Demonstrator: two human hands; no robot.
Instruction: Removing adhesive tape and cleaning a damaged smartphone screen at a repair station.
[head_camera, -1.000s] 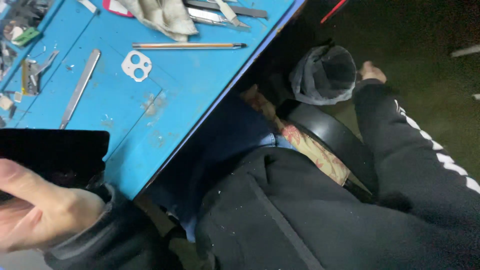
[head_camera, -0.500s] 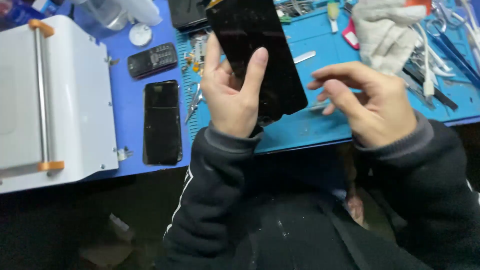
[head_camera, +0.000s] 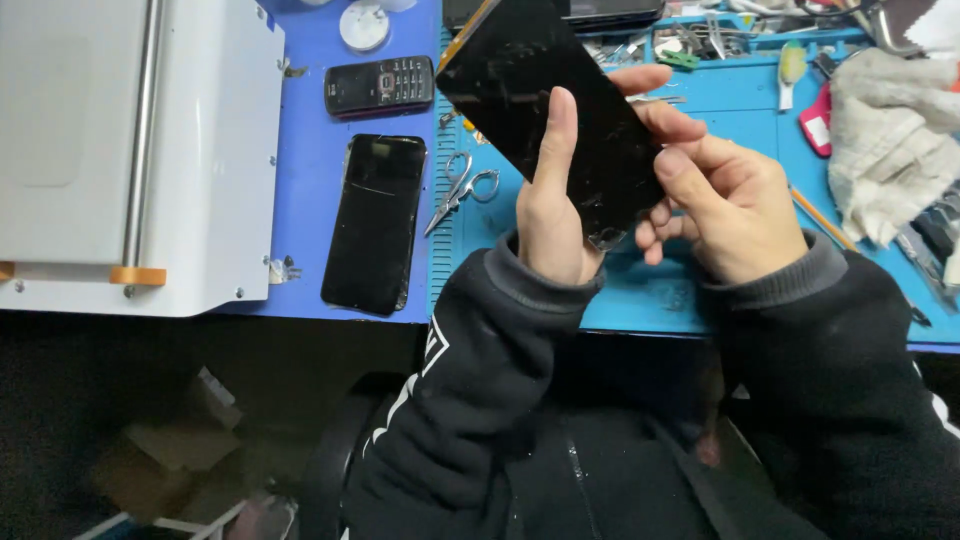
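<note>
Left hand (head_camera: 548, 215) is closed around the lower end of a black phone screen panel (head_camera: 545, 110), thumb laid upright across its dark face. The panel is raised above the blue worktop (head_camera: 690, 290), tilted, extending from the hand toward 11 o'clock. Right hand (head_camera: 725, 205) is partly closed at the panel's 3 o'clock edge, thumb and forefinger touching that edge, remaining fingers curled beneath its lower corner.

At 9 o'clock of the left hand, small scissors (head_camera: 460, 190) lie on the worktop. Farther out at 9 o'clock lies a black smartphone (head_camera: 375, 225); a black keypad phone (head_camera: 380, 86) sits at its 12 o'clock. A white machine (head_camera: 210, 150) occupies the far 9 o'clock side. A pale cloth (head_camera: 885, 140) lies at 3 o'clock of the right hand.
</note>
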